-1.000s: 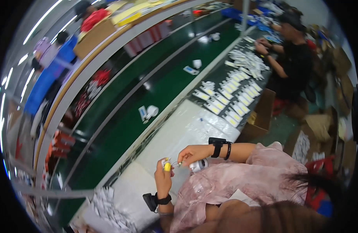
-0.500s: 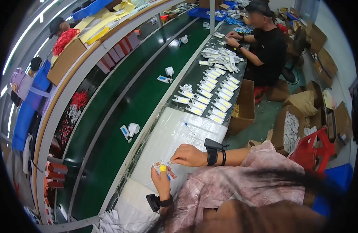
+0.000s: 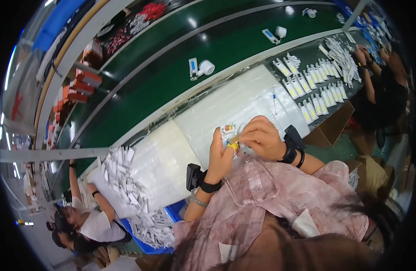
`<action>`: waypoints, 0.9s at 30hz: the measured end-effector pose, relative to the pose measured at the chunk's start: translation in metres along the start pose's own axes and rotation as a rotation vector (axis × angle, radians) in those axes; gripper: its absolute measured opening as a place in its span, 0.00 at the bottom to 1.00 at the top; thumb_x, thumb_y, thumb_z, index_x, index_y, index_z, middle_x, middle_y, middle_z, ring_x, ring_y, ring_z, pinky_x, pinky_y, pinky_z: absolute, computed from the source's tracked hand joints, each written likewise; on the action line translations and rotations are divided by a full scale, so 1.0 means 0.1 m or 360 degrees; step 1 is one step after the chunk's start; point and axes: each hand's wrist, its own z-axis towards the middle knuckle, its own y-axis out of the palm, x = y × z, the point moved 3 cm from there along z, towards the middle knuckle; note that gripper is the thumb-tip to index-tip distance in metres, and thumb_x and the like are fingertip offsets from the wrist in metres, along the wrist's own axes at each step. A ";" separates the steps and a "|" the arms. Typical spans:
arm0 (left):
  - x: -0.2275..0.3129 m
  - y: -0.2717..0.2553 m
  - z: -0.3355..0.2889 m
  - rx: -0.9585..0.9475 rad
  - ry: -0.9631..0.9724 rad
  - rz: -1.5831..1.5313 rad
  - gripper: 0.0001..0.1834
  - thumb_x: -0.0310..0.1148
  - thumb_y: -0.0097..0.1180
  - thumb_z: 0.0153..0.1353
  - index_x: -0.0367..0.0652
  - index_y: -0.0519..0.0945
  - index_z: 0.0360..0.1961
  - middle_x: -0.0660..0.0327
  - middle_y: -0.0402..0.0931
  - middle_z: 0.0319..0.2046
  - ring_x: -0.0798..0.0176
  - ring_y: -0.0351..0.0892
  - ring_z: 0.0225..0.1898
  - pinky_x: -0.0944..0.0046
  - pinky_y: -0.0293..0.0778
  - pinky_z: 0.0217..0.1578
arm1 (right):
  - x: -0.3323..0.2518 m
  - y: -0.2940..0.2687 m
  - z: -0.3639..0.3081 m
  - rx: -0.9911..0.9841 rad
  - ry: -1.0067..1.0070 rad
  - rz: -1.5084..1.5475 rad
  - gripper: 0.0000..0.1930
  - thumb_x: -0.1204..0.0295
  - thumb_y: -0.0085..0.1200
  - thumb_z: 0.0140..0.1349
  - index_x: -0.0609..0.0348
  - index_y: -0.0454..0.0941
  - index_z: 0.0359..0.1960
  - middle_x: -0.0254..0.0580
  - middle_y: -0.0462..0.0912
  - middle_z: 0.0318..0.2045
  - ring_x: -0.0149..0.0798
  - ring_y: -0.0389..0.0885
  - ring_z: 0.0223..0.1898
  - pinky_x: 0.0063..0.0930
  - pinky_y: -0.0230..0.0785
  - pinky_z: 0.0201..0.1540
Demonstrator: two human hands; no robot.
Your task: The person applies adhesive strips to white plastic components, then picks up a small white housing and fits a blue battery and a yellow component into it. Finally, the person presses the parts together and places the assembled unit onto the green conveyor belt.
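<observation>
Both hands pinch one small clear packet (image 3: pixel 229 132) with a yellow piece: left hand (image 3: pixel 220 156) gripping below, right hand (image 3: pixel 261 137) closed on top. Fumbled, it could drop onto the white tabletop (image 3: pixel 244 101).

Workbench (image 3: pixel 244 101), white sheet-covered.
Rows of small white packets (image 3: pixel 314 92) are laid out; a loose heap (image 3: pixel 122 180) is piled leftward.

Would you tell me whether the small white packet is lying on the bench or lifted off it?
Lifted. The small white packet is held above the white-covered bench, gripped between the left hand and right hand.
</observation>
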 end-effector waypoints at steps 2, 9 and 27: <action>0.05 0.02 -0.01 0.0007 0.0015 0.0038 0.21 0.20 0.40 0.62 0.38 0.62 0.57 0.56 0.74 0.38 0.66 0.76 0.32 0.65 0.78 0.32 | 0.03 0.04 -0.01 0.0003 0.0016 -0.0016 0.11 0.83 0.67 0.45 0.58 0.83 0.32 0.38 0.81 0.33 0.43 0.77 0.35 0.33 0.69 0.39; 0.01 0.01 -0.05 0.0009 -0.0047 0.0054 0.20 0.19 0.43 0.59 0.36 0.65 0.54 0.58 0.74 0.38 0.71 0.74 0.31 0.70 0.75 0.30 | 0.04 0.10 -0.04 0.0017 0.0061 -0.0032 0.11 0.80 0.67 0.46 0.54 0.84 0.33 0.35 0.81 0.32 0.42 0.76 0.34 0.32 0.69 0.39; -0.01 0.02 -0.05 0.0055 0.0028 0.0429 0.19 0.22 0.47 0.57 0.33 0.66 0.51 0.47 0.72 0.37 0.50 0.74 0.36 0.58 0.71 0.39 | 0.08 0.12 -0.10 0.0020 0.0113 -0.0068 0.11 0.79 0.67 0.47 0.54 0.85 0.34 0.35 0.81 0.32 0.42 0.74 0.35 0.32 0.68 0.40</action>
